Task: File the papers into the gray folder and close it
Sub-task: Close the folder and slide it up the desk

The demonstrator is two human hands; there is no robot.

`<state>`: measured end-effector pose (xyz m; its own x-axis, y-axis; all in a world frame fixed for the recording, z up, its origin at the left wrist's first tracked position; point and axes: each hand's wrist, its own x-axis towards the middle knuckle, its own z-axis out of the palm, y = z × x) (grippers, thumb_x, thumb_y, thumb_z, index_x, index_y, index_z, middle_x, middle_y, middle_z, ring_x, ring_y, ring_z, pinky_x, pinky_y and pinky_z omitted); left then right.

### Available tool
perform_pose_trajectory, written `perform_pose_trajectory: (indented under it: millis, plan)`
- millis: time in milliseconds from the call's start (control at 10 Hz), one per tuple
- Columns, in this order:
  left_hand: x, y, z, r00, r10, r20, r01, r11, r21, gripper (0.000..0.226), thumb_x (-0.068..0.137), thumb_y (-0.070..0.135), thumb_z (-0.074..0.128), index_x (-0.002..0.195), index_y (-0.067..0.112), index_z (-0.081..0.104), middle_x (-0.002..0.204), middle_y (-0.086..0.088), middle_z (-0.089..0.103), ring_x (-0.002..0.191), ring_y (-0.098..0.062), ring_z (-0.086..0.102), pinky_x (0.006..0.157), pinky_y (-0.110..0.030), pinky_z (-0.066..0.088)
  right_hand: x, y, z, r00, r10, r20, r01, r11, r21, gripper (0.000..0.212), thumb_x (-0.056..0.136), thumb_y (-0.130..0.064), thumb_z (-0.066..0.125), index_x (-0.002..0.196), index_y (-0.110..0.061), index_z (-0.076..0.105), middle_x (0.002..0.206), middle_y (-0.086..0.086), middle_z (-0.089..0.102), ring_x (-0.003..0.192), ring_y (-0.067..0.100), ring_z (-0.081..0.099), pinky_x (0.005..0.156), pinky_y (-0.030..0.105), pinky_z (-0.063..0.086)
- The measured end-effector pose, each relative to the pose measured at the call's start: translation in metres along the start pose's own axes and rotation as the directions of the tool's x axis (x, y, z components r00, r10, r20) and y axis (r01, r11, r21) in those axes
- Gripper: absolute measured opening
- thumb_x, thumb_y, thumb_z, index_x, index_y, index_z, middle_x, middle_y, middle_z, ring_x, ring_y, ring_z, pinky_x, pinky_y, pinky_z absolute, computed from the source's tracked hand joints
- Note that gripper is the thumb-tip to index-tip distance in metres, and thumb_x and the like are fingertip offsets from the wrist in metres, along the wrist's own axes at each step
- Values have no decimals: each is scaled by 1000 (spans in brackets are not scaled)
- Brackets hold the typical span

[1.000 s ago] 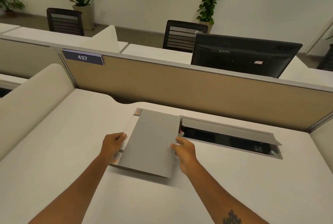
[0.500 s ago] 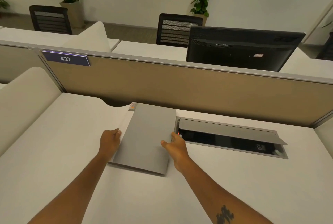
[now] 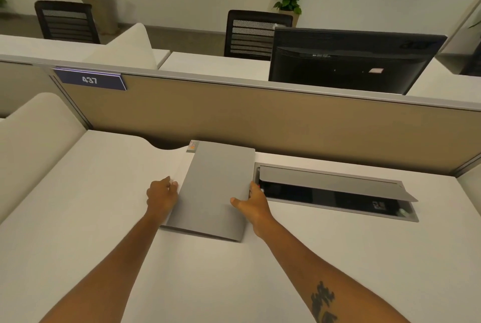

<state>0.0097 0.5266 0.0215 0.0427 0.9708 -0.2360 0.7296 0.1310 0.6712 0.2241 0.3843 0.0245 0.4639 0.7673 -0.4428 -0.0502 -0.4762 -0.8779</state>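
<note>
Lying closed at the centre of the frame, the gray folder (image 3: 216,190) rests flat on the white counter (image 3: 78,218), with a strip of papers (image 3: 192,146) peeking out at its upper left corner. The left hand (image 3: 162,194) sits against the folder's left edge, its grip loosely curled and clamped on nothing I can see. The right hand (image 3: 251,204) holds the folder's right edge, thumb on the cover, just left of the open cable tray (image 3: 335,192).

Gray folder (image 3: 216,190) on white desk (image 3: 78,205)
</note>
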Motion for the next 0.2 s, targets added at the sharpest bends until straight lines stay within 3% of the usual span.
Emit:
perform_pose_trajectory:
  millis: [100, 200]
  plan:
    - [-9, 0, -4, 999, -21, 32, 22, 999, -39, 52, 105, 30, 58, 148, 1, 54, 147, -23, 59, 136, -45, 55, 116, -58, 43, -12, 5, -4, 999, -40, -9, 40, 999, -13, 74, 89, -22, 79, 151, -26, 40, 141, -5, 52, 122, 14, 52, 100, 33, 49]
    - [-15, -3, -9, 1000, -25, 14, 25, 1000, -18, 55, 105, 33, 57, 151, 4, 50, 152, -22, 54, 139, -43, 52, 118, -58, 41, -29, 9, -11, 994, -69, -83, 67, 997, -25, 79, 92, -24, 76, 157, -28, 32, 146, -6, 49, 126, 14, 49, 95, 28, 46]
